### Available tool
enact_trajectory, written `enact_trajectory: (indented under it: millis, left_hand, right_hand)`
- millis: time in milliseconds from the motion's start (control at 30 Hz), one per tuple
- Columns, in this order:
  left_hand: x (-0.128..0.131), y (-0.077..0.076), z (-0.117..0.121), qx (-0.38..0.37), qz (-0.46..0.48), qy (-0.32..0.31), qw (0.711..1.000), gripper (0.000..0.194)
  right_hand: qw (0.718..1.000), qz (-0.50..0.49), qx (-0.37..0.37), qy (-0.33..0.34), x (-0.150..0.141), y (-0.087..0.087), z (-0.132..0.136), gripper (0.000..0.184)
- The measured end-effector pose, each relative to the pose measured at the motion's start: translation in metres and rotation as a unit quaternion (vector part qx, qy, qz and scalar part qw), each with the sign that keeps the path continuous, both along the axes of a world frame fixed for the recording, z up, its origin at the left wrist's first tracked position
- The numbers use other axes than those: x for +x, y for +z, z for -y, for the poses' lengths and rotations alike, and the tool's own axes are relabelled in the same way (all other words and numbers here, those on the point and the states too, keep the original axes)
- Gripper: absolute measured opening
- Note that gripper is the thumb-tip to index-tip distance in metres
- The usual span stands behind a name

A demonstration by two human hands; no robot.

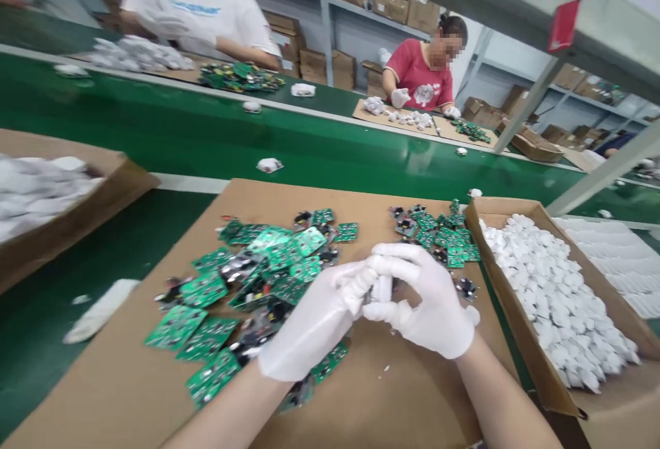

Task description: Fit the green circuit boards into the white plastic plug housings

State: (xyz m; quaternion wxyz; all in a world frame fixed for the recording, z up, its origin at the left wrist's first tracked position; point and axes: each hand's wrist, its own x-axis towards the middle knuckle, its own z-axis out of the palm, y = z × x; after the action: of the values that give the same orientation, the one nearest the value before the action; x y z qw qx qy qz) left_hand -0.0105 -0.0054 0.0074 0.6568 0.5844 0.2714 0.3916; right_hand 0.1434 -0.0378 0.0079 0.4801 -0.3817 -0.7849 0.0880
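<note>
Pinching a small white piece (381, 289) between both gloved hands right now; looks like a close-up, two-handed handling step, though the fingers are hiding too much to tell exactly what they're doing to it. The left hand (324, 311) is curling its grip around one side and the right hand (430, 304) is closing its grip on the other; the piece is sitting between them, just over the cardboard (412, 394), with a big pile of green boards (281, 256) lying to the left and a smaller pile (456, 239) lying beyond the right hand; an open box (523, 325) of white pieces (557, 298) is standing to the right. I'm guessing the next move is calling for steady fingertips and a light squeeze.
</note>
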Motion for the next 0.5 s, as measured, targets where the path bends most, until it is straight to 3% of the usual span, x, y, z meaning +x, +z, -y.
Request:
enact_trajectory:
  millis: [67, 133, 167, 200, 267, 300, 333, 367, 433, 500]
  left_hand:
    - [-0.001, -0.004, -0.001, -0.058, 0.045, 0.014, 0.997, 0.038]
    - [-0.002, -0.01, -0.005, -0.18, 0.105, -0.003, 0.978, 0.023]
    - [-0.002, -0.013, -0.007, -0.232, 0.126, 0.006, 0.964, 0.022]
    - [-0.001, -0.015, -0.009, -0.271, 0.138, 0.02, 0.952, 0.022]
    - [0.0, -0.017, -0.012, -0.307, 0.15, 0.051, 0.939, 0.022]
    - [0.001, -0.017, -0.013, -0.312, 0.151, 0.059, 0.936, 0.022]
    - [0.002, -0.017, -0.013, -0.314, 0.152, 0.059, 0.935, 0.022]
    - [0.003, -0.017, -0.013, -0.318, 0.151, 0.058, 0.934, 0.022]
    - [0.004, -0.015, -0.012, -0.328, 0.15, 0.049, 0.932, 0.022]
    - [0.006, -0.012, -0.011, -0.339, 0.154, 0.04, 0.927, 0.023]
  right_hand:
    - [1.0, 0.003, -0.013, 0.027, 0.001, 0.001, -0.004, 0.057]
    - [0.998, 0.005, -0.055, 0.04, 0.007, 0.002, -0.009, 0.085]
    - [0.997, 0.001, -0.075, 0.023, 0.012, 0.003, -0.012, 0.09]
    - [0.996, -0.003, -0.086, -0.017, 0.019, 0.003, -0.015, 0.086]
    - [0.98, 0.022, -0.086, -0.178, 0.041, 0.006, -0.021, 0.063]
    - [0.952, 0.057, -0.085, -0.287, 0.055, 0.007, -0.024, 0.053]
    - [0.902, 0.107, -0.103, -0.404, 0.07, 0.007, -0.026, 0.048]
    - [0.832, 0.168, -0.154, -0.505, 0.086, 0.008, -0.028, 0.046]
    - [0.767, 0.186, -0.199, -0.581, 0.117, 0.007, -0.029, 0.047]
    - [0.727, 0.199, -0.239, -0.612, 0.141, 0.004, -0.029, 0.049]
